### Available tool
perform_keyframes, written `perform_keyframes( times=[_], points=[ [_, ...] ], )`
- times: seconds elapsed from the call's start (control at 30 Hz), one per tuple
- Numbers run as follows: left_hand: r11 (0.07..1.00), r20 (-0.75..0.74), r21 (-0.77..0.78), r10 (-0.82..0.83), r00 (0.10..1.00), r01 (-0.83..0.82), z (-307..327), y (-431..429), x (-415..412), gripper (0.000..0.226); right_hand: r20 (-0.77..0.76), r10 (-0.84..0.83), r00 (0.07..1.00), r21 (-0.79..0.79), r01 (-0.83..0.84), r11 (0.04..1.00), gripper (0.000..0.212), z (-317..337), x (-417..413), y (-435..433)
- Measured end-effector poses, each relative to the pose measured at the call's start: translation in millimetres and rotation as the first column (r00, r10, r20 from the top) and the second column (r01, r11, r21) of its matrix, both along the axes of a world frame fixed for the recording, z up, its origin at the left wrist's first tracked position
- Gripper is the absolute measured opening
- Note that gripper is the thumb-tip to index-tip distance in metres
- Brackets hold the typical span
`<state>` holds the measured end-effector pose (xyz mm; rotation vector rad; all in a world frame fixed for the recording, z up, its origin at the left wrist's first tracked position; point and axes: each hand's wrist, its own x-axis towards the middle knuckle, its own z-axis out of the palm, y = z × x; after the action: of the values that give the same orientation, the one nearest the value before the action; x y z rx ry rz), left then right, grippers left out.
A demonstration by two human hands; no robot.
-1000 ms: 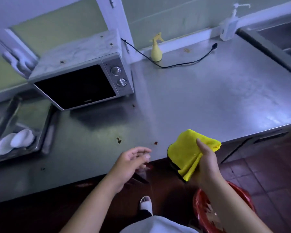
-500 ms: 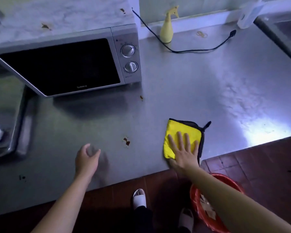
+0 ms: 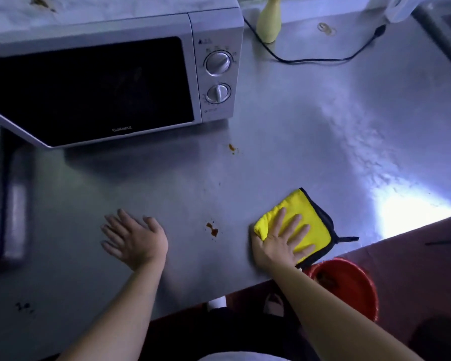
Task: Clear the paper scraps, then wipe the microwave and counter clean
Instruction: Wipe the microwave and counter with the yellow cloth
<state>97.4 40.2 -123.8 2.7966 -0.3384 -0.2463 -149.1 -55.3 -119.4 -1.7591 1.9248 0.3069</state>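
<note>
The right hand (image 3: pixel 281 243) lies flat on a folded yellow cloth (image 3: pixel 297 220), fingers straight and spread, pressing it onto the steel table (image 3: pixel 310 142) close to the front edge; its grip is fully open, nothing curled around the fabric. The cloth has a dark trim and a small loop sticking out on its right side. The left hand (image 3: pixel 136 241) is well apart to the left, palm down, fingers spread and relaxed, its grip open and holding nothing; whether it touches the surface or hangs just above it I cannot tell.

Between the two hands sits a reddish-brown stain (image 3: pixel 212 229) on the metal. Another small orange spot (image 3: pixel 231 148) lies farther back, just in front of the microwave's right corner, and a few dark specks (image 3: pixel 24 306) mark the near left part of the table. The microwave (image 3: pixel 110 82) stands at the back left, door closed, two dials on its right panel, with brown marks on its top. Behind it to the right is a yellow bottle (image 3: pixel 268 22), and a black cable (image 3: pixel 310 59) trails across the table. A red bin (image 3: pixel 349 285) stands on the floor below the table's edge, under the cloth.
</note>
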Motion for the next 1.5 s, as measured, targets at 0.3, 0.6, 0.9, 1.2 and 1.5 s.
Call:
perform_keyframes(
  times=[0.3, 0.6, 0.9, 1.2, 1.5],
  points=[
    [0.999, 0.121, 0.044, 0.025, 0.992, -0.030, -7.7, -2.3, 0.2, 0.067, -0.063, 0.017, 0.998, -0.171, -0.028, 0.985, 0.092, -11.3, 54.9, -89.3],
    [0.996, 0.218, 0.069, 0.035, 0.975, -0.052, -14.0, -4.3, 1.2, 0.064, -0.078, 0.392, 0.917, -0.288, -0.397, 0.872, 0.082, -7.6, 107.0, -184.2],
    [0.995, 0.224, 0.083, 0.042, 0.974, -0.061, -7.6, -6.6, -0.1, 0.066, -0.121, 0.810, 0.575, -0.263, -0.805, 0.532, 0.078, -4.0, 142.0, -200.1],
    [0.997, 0.193, 0.065, 0.037, 0.980, -0.051, -2.7, -5.4, -2.0, 0.067, -0.099, 0.910, 0.403, -0.177, -0.907, 0.382, 0.085, 1.6, 70.4, -144.7],
    [0.998, 0.120, 0.022, 0.054, 0.991, -0.057, -1.3, -4.9, -1.4, 0.071, -0.081, 0.880, 0.467, -0.080, -0.883, 0.462, 0.087, 11.3, -9.1, -69.0]
  ],
)
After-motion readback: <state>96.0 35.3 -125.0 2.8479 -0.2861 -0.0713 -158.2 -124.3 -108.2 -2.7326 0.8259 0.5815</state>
